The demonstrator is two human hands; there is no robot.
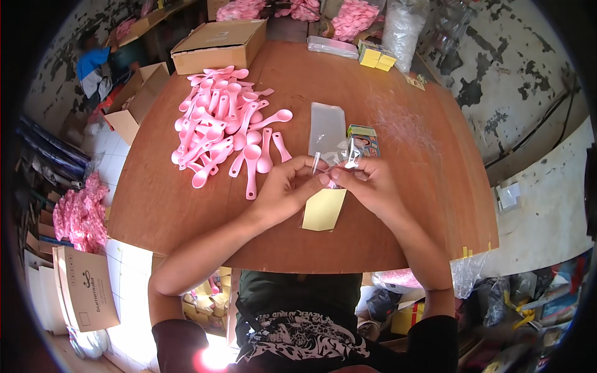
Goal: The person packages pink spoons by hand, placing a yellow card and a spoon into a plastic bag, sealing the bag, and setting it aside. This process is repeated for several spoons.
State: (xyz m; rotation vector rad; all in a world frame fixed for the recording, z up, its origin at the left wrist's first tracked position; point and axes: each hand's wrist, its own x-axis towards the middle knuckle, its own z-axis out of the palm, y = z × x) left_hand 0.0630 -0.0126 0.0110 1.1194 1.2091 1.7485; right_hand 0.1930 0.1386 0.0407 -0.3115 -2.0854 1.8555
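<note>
Both hands meet near the table's front edge, fingers pinched together on a small clear plastic bag that holds a yellow card and something pink at its top. My left hand is closed on the bag's left side. Closed on its right side is my right hand. Just beyond the fingers lie a stack of clear bags and a stack of printed cards. A large pile of pink spoons spreads over the table to the left.
The brown table has a cardboard box at its back left. Yellow card packs and a tall plastic roll stand at the back right. Clear plastic strips lie at right. A person is at the far left.
</note>
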